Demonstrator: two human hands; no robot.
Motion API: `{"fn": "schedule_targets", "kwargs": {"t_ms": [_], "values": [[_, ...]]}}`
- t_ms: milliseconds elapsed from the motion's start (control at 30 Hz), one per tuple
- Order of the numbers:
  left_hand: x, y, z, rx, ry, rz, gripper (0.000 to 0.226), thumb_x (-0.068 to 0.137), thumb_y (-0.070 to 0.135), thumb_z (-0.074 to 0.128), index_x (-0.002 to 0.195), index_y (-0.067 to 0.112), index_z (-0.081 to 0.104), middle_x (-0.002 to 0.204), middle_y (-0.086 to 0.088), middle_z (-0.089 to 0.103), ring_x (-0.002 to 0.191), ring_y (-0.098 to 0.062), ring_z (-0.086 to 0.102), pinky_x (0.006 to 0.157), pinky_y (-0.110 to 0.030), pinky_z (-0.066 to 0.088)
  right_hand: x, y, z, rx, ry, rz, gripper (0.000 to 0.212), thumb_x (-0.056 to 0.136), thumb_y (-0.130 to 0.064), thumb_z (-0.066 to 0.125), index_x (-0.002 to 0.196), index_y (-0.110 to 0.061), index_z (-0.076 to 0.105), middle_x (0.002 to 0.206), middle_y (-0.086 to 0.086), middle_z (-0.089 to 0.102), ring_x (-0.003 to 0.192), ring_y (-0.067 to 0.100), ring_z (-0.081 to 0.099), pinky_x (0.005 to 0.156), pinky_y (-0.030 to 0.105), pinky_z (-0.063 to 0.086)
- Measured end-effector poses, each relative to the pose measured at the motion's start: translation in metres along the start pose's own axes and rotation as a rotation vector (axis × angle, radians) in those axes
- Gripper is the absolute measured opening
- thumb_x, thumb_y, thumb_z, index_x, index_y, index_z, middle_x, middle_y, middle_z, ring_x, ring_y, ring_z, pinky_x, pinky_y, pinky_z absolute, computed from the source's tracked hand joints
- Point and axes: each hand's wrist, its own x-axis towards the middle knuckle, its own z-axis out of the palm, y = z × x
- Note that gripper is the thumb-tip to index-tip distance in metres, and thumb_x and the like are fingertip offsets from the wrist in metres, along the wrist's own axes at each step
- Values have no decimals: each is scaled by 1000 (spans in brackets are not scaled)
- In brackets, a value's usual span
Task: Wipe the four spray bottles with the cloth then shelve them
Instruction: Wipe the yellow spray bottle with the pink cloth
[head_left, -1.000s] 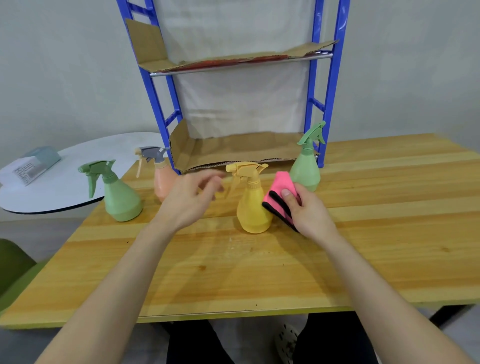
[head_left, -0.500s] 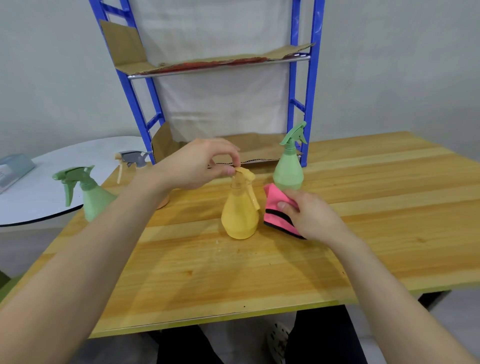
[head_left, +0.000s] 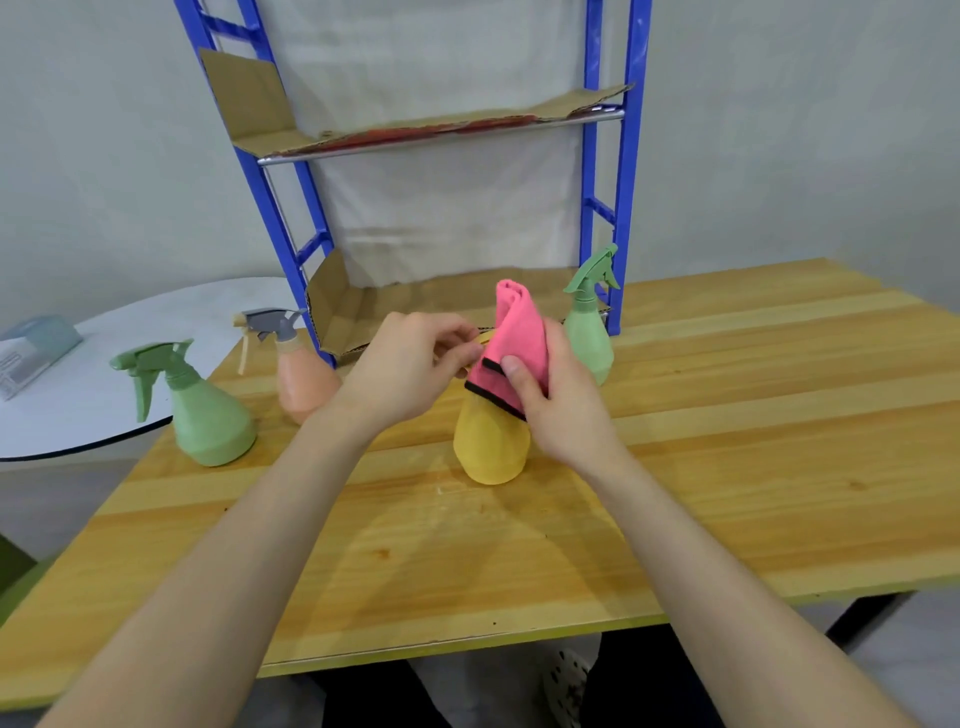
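Observation:
A yellow spray bottle (head_left: 491, 447) stands mid-table. My left hand (head_left: 410, 369) pinches its spray head, which is mostly hidden behind hand and cloth. My right hand (head_left: 563, 405) holds a folded pink cloth (head_left: 519, 338) with a black hem against the bottle's neck. A green bottle (head_left: 208, 415) stands at the left, a peach bottle (head_left: 304, 379) with a grey trigger behind it, and a second green bottle (head_left: 589, 332) by the rack's right post.
A blue metal rack (head_left: 626, 208) stands at the table's back, its lower shelf (head_left: 363, 306) and upper shelf lined with cardboard. A white round table (head_left: 83, 395) with a small box (head_left: 36, 343) adjoins on the left. The wooden table (head_left: 753, 441) stretches right.
My right hand raised the pink cloth from beside the yellow bottle's base up onto its neck. My left hand stays on the spray head.

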Motion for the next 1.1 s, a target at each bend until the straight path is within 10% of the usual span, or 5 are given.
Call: {"fn": "schedule_targets", "kwargs": {"t_ms": [300,467,600,833,1100], "values": [[2,-9,7,87,120,-58,7,108,26,65,105,20,64,83,9,70,75,-11,69,69,-30,55,-16,43,-36,-324,36,149,9,112,-25,50,112,-24,60,93,-8,65,81,15,62,61,22,40],[47,-14,23,204,236,-186,23,111,35,56,113,12,62,90,-6,72,81,-30,70,72,-49,61,-32,64,-23,-774,-416,90,28,109,-27,49,135,-20,60,121,2,69,114,28,64,106,44,47],[89,-6,41,247,186,-249,27,111,32,55,113,6,64,102,-17,74,95,-41,70,82,-51,59,-32,73,-22,-708,-451,109,30,110,-32,46,136,-21,58,127,0,65,124,24,58,125,48,31],[116,-10,77,245,144,-328,31,106,39,57,114,10,64,108,-17,73,102,-42,67,80,-47,56,-21,53,-47,-373,-560,347,49,115,-43,28,140,-21,64,135,1,66,125,21,56,113,42,39],[98,-16,61,86,145,-417,38,104,44,63,127,15,58,105,-8,74,105,-34,69,87,-43,56,11,45,-48,-612,-714,250,57,93,-20,72,149,-20,59,131,0,69,125,21,61,101,32,52]]}}
